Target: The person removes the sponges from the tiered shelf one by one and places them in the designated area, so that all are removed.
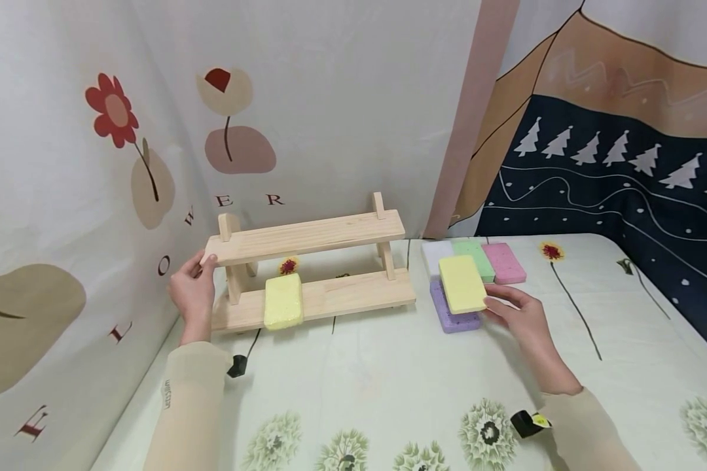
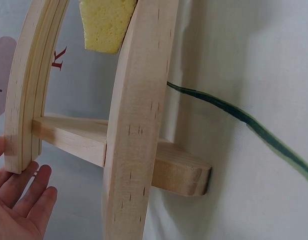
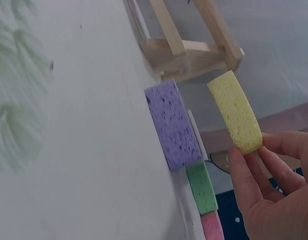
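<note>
A two-tier wooden shelf (image 1: 306, 237) stands at the back left. My left hand (image 1: 194, 291) grips the left end of its upper board, thumb on one side and fingers on the other, also seen with the hand (image 2: 23, 200) in the left wrist view. One yellow sponge (image 1: 283, 301) rests on the lower board, toward its left end. My right hand (image 1: 518, 324) pinches another yellow sponge (image 1: 462, 284) by its right edge, raised above a purple sponge (image 1: 456, 319). The right wrist view shows this yellow sponge (image 3: 236, 112) apart from the purple sponge (image 3: 174, 125).
Beyond the purple sponge lie a white sponge (image 1: 435, 256), a green sponge (image 1: 476, 258) and a pink sponge (image 1: 504, 262) in a row. A printed cloth (image 1: 359, 392) covers the table. Patterned curtains (image 1: 353, 98) rise close behind the shelf.
</note>
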The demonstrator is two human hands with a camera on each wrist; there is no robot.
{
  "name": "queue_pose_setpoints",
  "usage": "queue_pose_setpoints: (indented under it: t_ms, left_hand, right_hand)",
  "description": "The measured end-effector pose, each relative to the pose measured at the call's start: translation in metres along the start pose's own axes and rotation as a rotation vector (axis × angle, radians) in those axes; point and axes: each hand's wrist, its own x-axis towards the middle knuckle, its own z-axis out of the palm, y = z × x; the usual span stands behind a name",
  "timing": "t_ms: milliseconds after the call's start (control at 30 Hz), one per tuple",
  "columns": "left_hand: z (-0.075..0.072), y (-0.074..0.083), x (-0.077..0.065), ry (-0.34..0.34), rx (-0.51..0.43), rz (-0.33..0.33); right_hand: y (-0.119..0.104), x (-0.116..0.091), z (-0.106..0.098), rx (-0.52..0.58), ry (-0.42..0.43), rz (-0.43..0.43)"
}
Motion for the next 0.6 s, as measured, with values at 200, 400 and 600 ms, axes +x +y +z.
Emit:
queue_pose_setpoints:
  t_ms: [200, 400, 600]
  left_hand:
    - [0.0, 0.0, 0.0, -0.008, 0.003, -0.013]
    - [-0.001, 0.001, -0.001, -0.007, -0.004, -0.013]
    - [-0.001, 0.0, -0.001, -0.012, -0.002, -0.021]
  right_hand:
    - [0.004, -0.002, -0.015, 0.062, 0.021, -0.01]
    - [0.006, -0.002, -0.026, 0.089, 0.028, -0.009]
    - [0.009, -0.002, -0.034, 0.086, 0.048, 0.015]
